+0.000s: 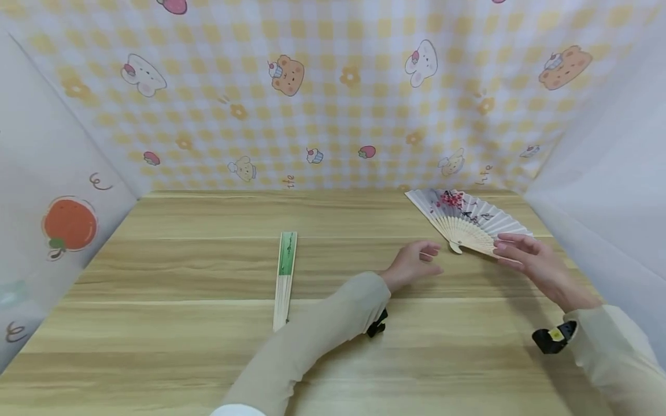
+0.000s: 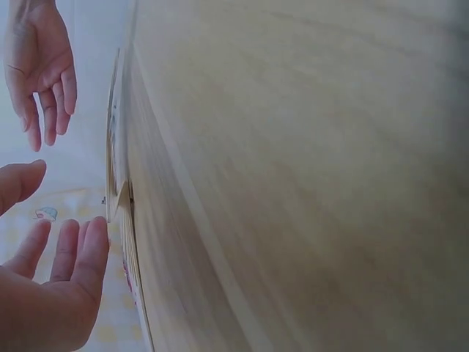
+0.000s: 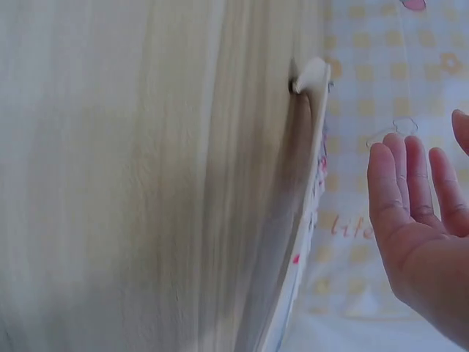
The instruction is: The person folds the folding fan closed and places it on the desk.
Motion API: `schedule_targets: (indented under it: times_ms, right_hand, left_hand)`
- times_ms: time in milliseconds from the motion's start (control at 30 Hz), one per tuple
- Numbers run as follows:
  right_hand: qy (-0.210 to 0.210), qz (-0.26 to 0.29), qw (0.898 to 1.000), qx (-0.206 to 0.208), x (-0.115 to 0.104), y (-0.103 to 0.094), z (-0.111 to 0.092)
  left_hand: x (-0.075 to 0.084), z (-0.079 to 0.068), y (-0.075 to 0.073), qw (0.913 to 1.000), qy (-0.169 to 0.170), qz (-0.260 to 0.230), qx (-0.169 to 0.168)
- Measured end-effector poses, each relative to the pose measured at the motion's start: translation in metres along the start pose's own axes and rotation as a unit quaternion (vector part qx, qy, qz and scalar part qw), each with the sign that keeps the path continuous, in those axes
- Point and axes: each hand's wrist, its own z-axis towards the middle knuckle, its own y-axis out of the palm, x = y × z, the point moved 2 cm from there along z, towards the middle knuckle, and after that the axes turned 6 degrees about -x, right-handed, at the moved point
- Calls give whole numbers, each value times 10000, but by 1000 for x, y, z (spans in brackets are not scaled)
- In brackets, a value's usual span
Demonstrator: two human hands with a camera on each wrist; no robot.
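A spread folding fan [image 1: 470, 214], pale with red blossoms and light wooden ribs, lies at the back right of the table. Just left of its pivot end is my left hand [image 1: 411, 266], fingers loosely bent and nothing in them. My right hand [image 1: 543, 271] hovers at the fan's right front edge, overlapping it in the head view. In the right wrist view this hand [image 3: 421, 227] has relaxed fingers apart from the fan [image 3: 311, 176]. A folded fan [image 1: 285, 271] with a green section lies left of the middle, its lower end near my left sleeve.
The wooden table [image 1: 182, 271] ends at a yellow-checked curtain [image 1: 322, 115] behind. White cloth walls stand along the left [image 1: 31, 144] and right [image 1: 614, 173] sides. Black wrist cameras sit under both cuffs.
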Motion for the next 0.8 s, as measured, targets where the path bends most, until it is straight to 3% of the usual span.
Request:
schedule_targets:
  times_ms: [167, 367, 667, 800]
  right_hand:
    - [209, -297, 9992, 166, -4, -19, -10]
    - [221, -188, 9994, 183, 1, -30, -15]
    - [323, -238, 9986, 344, 6, -46, -23]
    - [528, -566, 9959, 477, 7, -54, -28]
  left_hand:
    - [4, 13, 11, 9997, 76, -30, 237]
    - [5, 26, 16, 9983, 34, -187, 544]
    - [-2, 44, 22, 9956, -489, -385, 693]
    - [-4, 49, 23, 9937, -613, -458, 816]
